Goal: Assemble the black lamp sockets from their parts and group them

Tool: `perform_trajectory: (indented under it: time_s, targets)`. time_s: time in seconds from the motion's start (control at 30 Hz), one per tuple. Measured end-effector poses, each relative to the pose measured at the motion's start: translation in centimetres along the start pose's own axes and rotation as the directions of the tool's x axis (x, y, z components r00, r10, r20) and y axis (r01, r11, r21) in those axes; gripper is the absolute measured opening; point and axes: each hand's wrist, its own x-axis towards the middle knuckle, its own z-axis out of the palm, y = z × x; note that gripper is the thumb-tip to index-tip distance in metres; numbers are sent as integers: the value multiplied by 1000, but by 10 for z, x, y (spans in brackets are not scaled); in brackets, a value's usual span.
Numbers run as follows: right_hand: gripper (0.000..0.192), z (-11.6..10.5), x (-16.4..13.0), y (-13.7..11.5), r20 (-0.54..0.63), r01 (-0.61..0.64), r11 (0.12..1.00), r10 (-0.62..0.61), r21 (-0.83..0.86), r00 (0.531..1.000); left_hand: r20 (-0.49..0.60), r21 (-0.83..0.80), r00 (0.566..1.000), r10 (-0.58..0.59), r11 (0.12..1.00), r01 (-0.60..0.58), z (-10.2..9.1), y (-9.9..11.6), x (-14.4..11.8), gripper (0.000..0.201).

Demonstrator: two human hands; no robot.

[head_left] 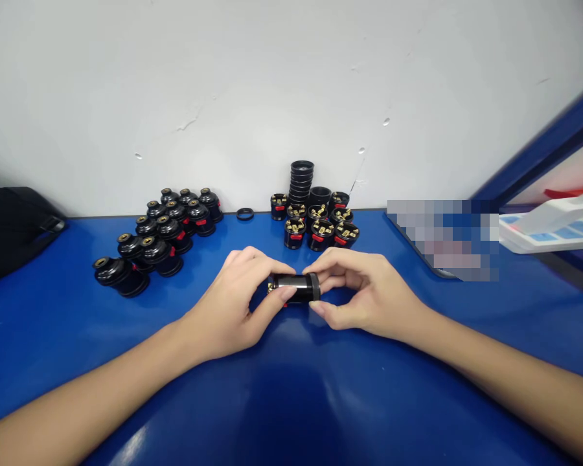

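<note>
A black lamp socket [296, 288] lies sideways just above the blue table [291, 401], pinched at its ends between the left hand [233, 304] and the right hand [364, 291], both closed on it. Behind, near the wall, stand finished sockets [160, 239] at left and open socket cores [318, 223] with stacked rings [302, 181].

It was an assembly workshop: a blue bench [53, 323] against a white wall [175, 77], with sockets [165, 230] in batches

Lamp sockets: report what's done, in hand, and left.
Done, apparently: the capped sockets grouped at left. In hand: one black socket piece, gripped by the left hand and right hand. Left: the open cores with brass contacts showing, the ring stack and one loose ring.
</note>
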Motion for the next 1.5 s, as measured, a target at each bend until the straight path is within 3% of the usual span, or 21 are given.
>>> perform_trajectory:
  time_s: [0.27,0.33,0.4,0.5,0.57,0.67,0.83,1.0,1.07,1.13,1.27,1.37,1.5]
  targets:
    - [31,-1,1,1,29,-93,995,91,48,995,-148,-2,974,171,985,-173,6,-7,0,28]
    - [32,-1,1,2,27,-88,994,86,58,996,-153,62,977,151,988,-143,6,-6,-1,40]
    - [32,0,1,2,20,-63,996,62,60,998,-131,107,990,59,993,-45,6,-3,-1,56]
    - [31,0,1,2,16,-38,997,37,61,999,-62,84,992,-110,990,115,4,0,-1,39]
    - [30,1,1,2,19,-34,998,33,57,999,-21,47,990,-139,989,140,3,1,-1,30]
    - [30,1,1,2,28,-32,999,31,43,999,-15,3,995,-99,995,100,3,0,-3,30]
    - [30,0,1,3,28,-71,996,69,51,997,-51,-81,999,-14,997,10,4,-4,-5,48]
    - [29,0,2,3,47,-70,996,68,60,997,-134,25,977,164,986,-162,6,-6,-1,41]
    - [30,0,2,3,46,-63,997,61,52,997,-130,72,981,148,988,-139,5,-5,0,50]
    - [31,1,2,2,44,-53,998,51,46,998,-88,84,995,56,995,-49,5,-3,0,56]
    - [30,1,2,2,40,-53,998,52,26,998,14,39,996,-89,995,88,3,0,0,27]
    - [29,1,2,1,39,-52,998,51,27,998,31,22,997,-66,998,65,2,1,-1,23]
    - [30,0,2,1,38,-92,995,91,45,995,-48,6,999,-16,1000,16,2,-1,-3,31]
